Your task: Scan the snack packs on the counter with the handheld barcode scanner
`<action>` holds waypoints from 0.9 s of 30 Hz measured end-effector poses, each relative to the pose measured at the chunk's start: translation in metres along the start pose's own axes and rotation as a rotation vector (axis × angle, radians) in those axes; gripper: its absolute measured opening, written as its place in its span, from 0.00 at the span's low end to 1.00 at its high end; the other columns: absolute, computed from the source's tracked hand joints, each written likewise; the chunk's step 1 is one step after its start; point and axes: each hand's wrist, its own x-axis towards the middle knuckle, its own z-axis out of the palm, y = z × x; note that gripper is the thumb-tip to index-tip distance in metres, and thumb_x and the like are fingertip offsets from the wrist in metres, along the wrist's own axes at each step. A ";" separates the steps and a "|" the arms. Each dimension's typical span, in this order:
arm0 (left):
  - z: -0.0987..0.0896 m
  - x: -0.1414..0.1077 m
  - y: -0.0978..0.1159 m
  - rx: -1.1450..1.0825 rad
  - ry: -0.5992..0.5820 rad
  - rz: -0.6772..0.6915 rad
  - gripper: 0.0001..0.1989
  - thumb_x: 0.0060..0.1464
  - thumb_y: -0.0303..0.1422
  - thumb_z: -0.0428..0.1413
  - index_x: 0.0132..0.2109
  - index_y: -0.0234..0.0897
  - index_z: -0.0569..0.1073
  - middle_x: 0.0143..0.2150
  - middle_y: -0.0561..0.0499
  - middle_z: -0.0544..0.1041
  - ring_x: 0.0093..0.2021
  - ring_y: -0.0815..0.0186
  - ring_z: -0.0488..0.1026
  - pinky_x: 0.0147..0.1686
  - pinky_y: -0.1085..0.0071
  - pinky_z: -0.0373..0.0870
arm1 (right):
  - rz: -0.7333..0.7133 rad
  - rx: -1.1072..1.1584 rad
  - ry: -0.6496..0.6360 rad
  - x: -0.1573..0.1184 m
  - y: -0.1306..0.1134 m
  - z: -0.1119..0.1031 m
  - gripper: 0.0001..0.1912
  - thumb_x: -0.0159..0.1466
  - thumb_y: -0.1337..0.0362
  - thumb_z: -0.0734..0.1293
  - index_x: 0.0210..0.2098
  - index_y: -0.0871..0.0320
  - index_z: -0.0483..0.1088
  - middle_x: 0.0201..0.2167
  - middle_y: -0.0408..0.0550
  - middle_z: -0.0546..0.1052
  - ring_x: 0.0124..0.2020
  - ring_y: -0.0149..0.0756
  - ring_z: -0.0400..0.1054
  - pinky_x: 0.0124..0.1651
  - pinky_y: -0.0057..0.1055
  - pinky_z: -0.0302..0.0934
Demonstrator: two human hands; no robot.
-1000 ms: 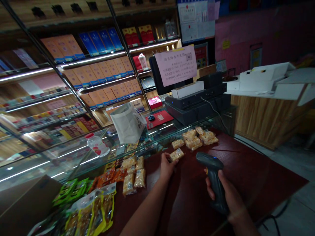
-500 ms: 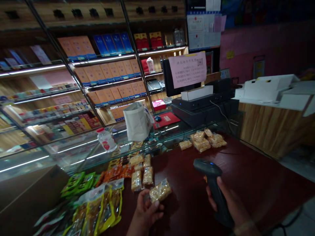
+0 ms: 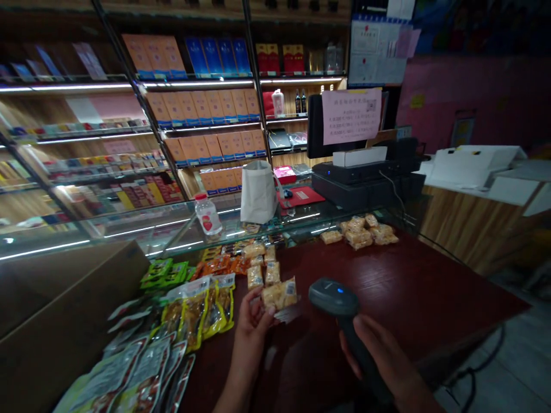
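My left hand [image 3: 253, 321] is closed on a clear-wrapped snack bar [image 3: 279, 295], with a barcode label at its upper right corner. In my right hand [image 3: 379, 344] is a dark handheld barcode scanner [image 3: 334, 297], a blue light lit on top. The scanner's head faces left toward the snack bar, with a gap between them. Just behind the held bar, several more wrapped snack bars [image 3: 272, 273] lie on the dark red table. A second pile of snack bars [image 3: 357, 234] lies farther back on the right.
Orange packets [image 3: 217, 265], green packets [image 3: 161, 272] and yellow-edged pouches [image 3: 193, 310] lie left, beside a cardboard box [image 3: 77, 287]. Behind stand a bottle [image 3: 208, 217], a white bag [image 3: 258, 195] and a register [image 3: 357, 183] on the glass counter. A cable [image 3: 477, 367] hangs at lower right.
The scanner has moved left, nearer the snack bar. My left hand has raised the bar and turned it so its barcode label shows. The camera view has shifted.
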 end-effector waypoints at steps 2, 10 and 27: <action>-0.003 0.002 0.000 -0.010 0.006 0.007 0.37 0.37 0.43 0.71 0.55 0.41 0.69 0.44 0.45 0.79 0.44 0.56 0.78 0.35 0.69 0.76 | -0.016 -0.068 -0.016 -0.006 -0.002 0.004 0.31 0.61 0.34 0.63 0.28 0.58 0.73 0.18 0.43 0.71 0.18 0.30 0.62 0.22 0.27 0.55; -0.006 0.001 0.009 -0.039 0.039 0.032 0.35 0.39 0.43 0.70 0.56 0.40 0.74 0.44 0.47 0.80 0.46 0.56 0.78 0.43 0.65 0.77 | -0.065 -0.175 -0.092 -0.003 -0.002 0.004 0.29 0.62 0.36 0.62 0.29 0.57 0.71 0.20 0.41 0.70 0.19 0.30 0.62 0.23 0.28 0.54; -0.006 -0.003 0.007 0.074 0.023 0.053 0.32 0.45 0.42 0.68 0.57 0.40 0.74 0.50 0.45 0.80 0.49 0.57 0.77 0.44 0.67 0.77 | -0.019 -0.164 0.035 -0.008 -0.001 0.015 0.29 0.58 0.34 0.64 0.25 0.54 0.71 0.17 0.41 0.67 0.18 0.33 0.59 0.26 0.32 0.55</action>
